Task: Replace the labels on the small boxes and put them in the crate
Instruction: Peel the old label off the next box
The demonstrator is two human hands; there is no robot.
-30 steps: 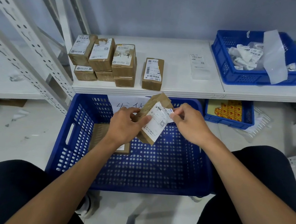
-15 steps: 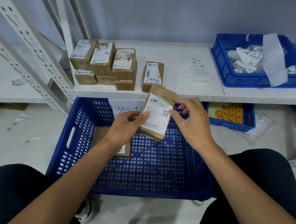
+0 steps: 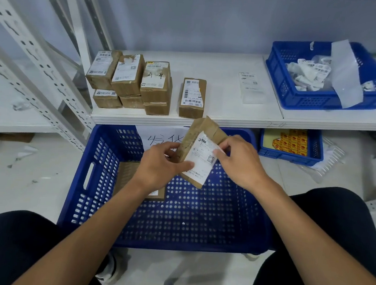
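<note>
Both hands hold the small box (image 3: 209, 128) over the near crate (image 3: 103, 157): left hand (image 3: 159, 165) grips its side, right hand (image 3: 240, 161) pinches the label (image 3: 202, 155) at its right edge. Peeling seems the step; next, strip it cleanly.

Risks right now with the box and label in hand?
1. The right hand pinches only one edge of the label, so the label may tear or crease.
2. The left hand alone holds the tilted box above the crate. A tug on the label could make the box slip and drop.
</note>
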